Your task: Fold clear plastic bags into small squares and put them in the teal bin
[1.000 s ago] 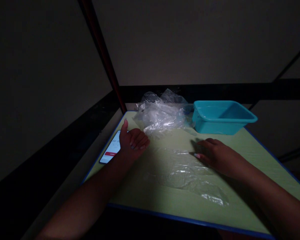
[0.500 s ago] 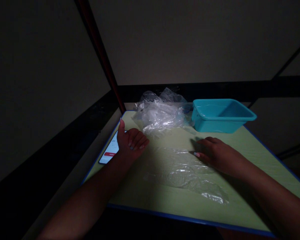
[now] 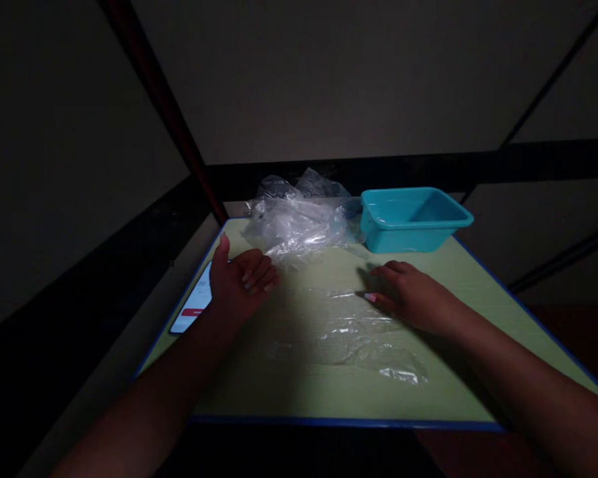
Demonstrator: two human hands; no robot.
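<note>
On the green table [image 3: 359, 401], a clear bag [image 3: 349, 342] is spread mid-table, creases unsmoothed, plastic [image 3: 301, 226] is heaped at twelve o'clock, and nothing is visibly gripped, thumb and fingers parted on left hand [image 3: 242, 275], ten o'clock, and right hand [image 3: 416, 295], two.

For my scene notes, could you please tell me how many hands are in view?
2: the left hand beside the phone, and the right hand by the flat plastic, nearer than the tub.
</note>
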